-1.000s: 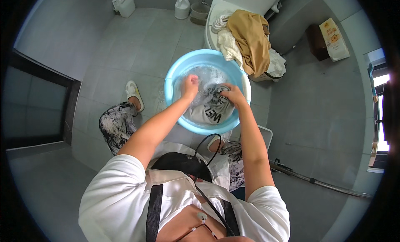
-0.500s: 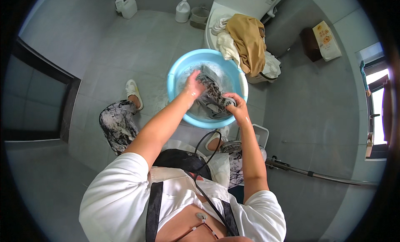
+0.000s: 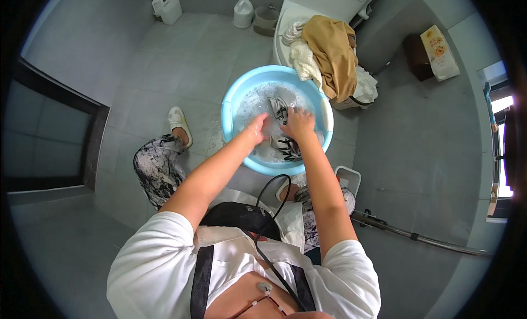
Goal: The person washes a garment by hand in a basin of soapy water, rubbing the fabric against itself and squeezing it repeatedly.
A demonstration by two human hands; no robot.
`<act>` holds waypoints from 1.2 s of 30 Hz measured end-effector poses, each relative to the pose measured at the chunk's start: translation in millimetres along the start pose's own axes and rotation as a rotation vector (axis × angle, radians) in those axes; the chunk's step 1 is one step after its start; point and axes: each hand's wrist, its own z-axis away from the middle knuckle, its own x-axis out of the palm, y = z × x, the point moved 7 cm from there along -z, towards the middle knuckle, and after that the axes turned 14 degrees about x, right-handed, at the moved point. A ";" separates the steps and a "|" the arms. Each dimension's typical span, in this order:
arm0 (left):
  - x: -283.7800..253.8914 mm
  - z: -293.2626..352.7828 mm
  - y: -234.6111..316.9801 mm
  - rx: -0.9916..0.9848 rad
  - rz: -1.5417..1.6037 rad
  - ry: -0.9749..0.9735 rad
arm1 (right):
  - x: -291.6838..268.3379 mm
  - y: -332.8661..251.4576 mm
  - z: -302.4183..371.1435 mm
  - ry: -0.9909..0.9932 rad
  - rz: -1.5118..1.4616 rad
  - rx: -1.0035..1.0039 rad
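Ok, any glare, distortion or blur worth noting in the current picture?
All in the head view: the window glares nearly white; the fisheye lens leaves black corners and slightly bows the metal rail; the left hand and right hand show no strong blur.

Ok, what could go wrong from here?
The cream knit cloth hangs right by the rim of the blue basin, so it might slip into the soapy water. Moving the printed garment under the right hand could splash some onto the tiled floor, perhaps making it slippery near the left shoe.
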 end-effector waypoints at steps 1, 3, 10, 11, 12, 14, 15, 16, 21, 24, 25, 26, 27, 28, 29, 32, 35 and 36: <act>-3.5 -1.5 -8.1 -0.043 0.069 0.032 | 12.8 -4.7 -10.5 -0.110 0.012 0.040; -6.3 10.2 -10.5 -0.051 0.065 0.127 | 48.5 -7.2 -24.6 -0.237 -0.137 0.080; -36.5 -26.9 0.7 0.188 0.310 0.207 | 121.4 -1.6 -63.2 -0.345 -0.474 0.049; -31.7 -21.6 8.7 0.174 0.338 0.235 | 115.1 0.1 -63.9 -0.368 -0.590 0.043; -23.3 -13.8 19.8 0.159 0.364 0.258 | 107.9 2.7 -64.8 -0.387 -0.708 0.040; -7.1 -11.5 34.3 0.132 0.362 0.222 | 96.6 5.2 -64.4 -0.449 -0.877 0.035; -1.3 -13.4 37.6 0.121 0.343 0.173 | 57.1 5.1 -48.4 -0.335 -0.903 -0.002; 7.5 -12.1 36.9 0.102 0.320 0.121 | 25.1 7.7 -33.3 -0.220 -0.929 -0.029; 49.7 0.7 45.4 0.047 0.543 -0.260 | -55.7 -17.2 27.2 0.011 -1.146 -0.481; 74.1 50.8 77.1 0.239 0.361 -0.484 | -73.5 -23.5 56.9 -0.083 -1.175 -0.546; 74.5 52.7 75.6 0.189 0.420 -0.434 | -72.8 -23.6 60.7 -0.085 -1.175 -0.562; 75.0 50.8 73.8 0.162 0.445 -0.413 | -72.4 -23.8 63.3 -0.087 -1.175 -0.579; 74.5 48.6 72.7 0.150 0.446 -0.403 | -73.2 -24.6 64.5 -0.059 -1.172 -0.561; 72.2 44.7 71.2 0.152 0.436 -0.392 | -73.5 -26.9 65.7 -0.031 -1.168 -0.542; 67.9 37.9 67.8 0.155 0.422 -0.376 | -73.4 -28.0 66.2 -0.003 -1.164 -0.522; 53.4 16.5 55.8 0.199 0.355 -0.287 | -49.4 -29.2 46.6 -0.092 -1.107 -0.350; 41.1 -5.8 40.2 0.260 0.284 -0.138 | -47.2 -18.7 28.3 0.043 -1.125 -0.224; 55.7 8.4 40.9 0.119 0.321 -0.093 | -42.6 -10.3 18.1 0.072 -1.132 -0.158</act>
